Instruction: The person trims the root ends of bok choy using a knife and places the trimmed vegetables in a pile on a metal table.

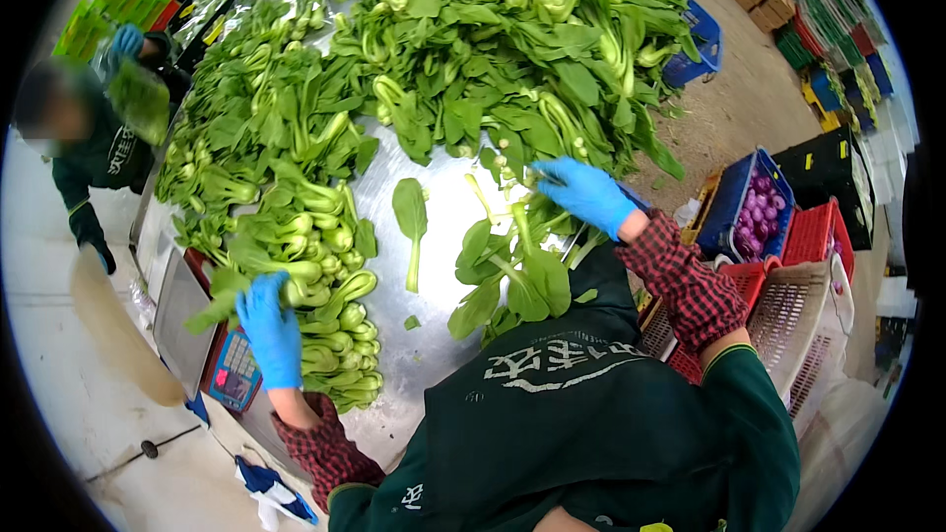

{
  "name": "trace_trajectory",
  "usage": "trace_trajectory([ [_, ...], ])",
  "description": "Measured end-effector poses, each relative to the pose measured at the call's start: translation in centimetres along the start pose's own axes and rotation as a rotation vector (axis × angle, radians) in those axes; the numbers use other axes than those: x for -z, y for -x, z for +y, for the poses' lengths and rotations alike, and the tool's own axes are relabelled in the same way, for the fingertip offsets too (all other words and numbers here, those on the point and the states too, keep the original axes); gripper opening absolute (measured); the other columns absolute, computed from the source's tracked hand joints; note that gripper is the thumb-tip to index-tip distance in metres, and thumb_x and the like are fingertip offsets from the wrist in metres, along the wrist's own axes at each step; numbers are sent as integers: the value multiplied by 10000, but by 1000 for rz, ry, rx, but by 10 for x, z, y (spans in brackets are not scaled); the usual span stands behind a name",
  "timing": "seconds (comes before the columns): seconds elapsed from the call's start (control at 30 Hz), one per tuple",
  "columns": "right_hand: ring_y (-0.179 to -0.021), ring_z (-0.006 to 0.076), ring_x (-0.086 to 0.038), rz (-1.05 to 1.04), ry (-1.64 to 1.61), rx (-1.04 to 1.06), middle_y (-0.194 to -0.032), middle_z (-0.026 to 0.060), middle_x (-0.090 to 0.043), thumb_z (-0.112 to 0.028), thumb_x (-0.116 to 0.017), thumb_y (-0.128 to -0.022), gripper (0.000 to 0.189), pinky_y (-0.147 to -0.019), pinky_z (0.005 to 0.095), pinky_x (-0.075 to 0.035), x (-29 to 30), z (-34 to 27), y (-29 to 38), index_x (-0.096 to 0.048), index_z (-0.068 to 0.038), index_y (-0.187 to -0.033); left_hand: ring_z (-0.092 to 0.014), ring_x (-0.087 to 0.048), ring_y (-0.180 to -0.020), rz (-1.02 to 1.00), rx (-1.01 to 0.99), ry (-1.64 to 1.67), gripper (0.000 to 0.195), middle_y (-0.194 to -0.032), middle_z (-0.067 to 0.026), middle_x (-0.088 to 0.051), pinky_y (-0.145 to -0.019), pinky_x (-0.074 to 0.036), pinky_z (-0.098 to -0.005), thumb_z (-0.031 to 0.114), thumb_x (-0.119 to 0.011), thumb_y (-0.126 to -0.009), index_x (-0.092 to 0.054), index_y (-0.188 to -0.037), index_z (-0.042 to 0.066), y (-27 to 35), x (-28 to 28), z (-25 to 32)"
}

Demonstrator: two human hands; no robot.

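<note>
My left hand, in a blue glove, is closed over a head of bok choy at the left of the metal table. Its pale base points right and its leaves spread left. Below it lie neat rows of bok choy with their bases facing right. My right hand, also gloved in blue, is above the table's right side with fingers bent; whether a small thing is in them is unclear. Close by are loose cut leaves and stem ends. One single leaf lies apart mid-table.
A large bok choy heap covers the far table. A scale with a keypad stands left. Another person there holds a bagged green vegetable. Crates, including one of purple onions, stand at my right.
</note>
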State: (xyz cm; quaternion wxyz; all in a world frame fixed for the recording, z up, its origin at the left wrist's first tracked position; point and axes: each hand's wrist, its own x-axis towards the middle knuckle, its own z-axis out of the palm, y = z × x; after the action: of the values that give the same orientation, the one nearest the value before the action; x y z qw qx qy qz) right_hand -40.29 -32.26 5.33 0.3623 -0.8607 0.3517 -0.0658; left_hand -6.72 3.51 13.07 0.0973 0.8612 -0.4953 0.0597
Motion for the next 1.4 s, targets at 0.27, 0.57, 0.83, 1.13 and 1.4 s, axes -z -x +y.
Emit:
trace_trajectory([
  [0.27, -929, 389, -628, 314, 497, 7, -1036, 196, -618, -310, -618, -879, 393, -767, 463, -518, 24, 70, -73, -568, -72, -1188, -388, -502, -1165, -69, 186, 199, 501, -1232, -221, -541, -1014, -390, -444, -125, -490, -727, -556, -1205, 7, 37, -63, -10],
  [0.57, -694, 47, -572, -204, -687, -255, -887, 4, -619, -178, -678, -876, 400, -587, 219, -485, 46, -74, -20, -572, -25, -1231, -210, -524, -1216, -179, 246, 1460, 481, -1324, -111, -552, -1035, -413, -329, 87, -635, -911, -490, -1366, 34, -61, -79, 165],
  [0.83, -611, 161, -626, 132, 45, 216, -878, 63, -597, -125, -622, -888, 566, -495, 300, -505, 18, -88, 35, -445, -209, -1420, -144, -572, -1063, -283, 215, 1638, 561, -1233, -85, -555, -937, -465, -280, 49, -702, -857, -443, -1354, 22, -77, -74, 239],
  [1.13, -550, 229, -625, 107, 688, 383, -845, 86, -562, -129, -542, -894, 690, -417, 350, -489, 24, -108, 43, -274, -253, -1517, -124, -589, -996, -217, 203, 1554, 461, -1101, -78, -594, -850, -504, -268, 7, -736, -807, -477, -1184, 58, -57, -64, 239],
  [1.4, -848, 314, -666, 195, 119, 223, -1053, 161, -626, -164, -571, -938, 504, -689, 368, -540, 5, -35, 34, -433, -128, -1422, -130, -625, -956, -257, 372, 1823, 312, -1152, -88, -634, -852, -516, -253, 39, -665, -889, -545, -1176, 23, -64, -87, 237],
])
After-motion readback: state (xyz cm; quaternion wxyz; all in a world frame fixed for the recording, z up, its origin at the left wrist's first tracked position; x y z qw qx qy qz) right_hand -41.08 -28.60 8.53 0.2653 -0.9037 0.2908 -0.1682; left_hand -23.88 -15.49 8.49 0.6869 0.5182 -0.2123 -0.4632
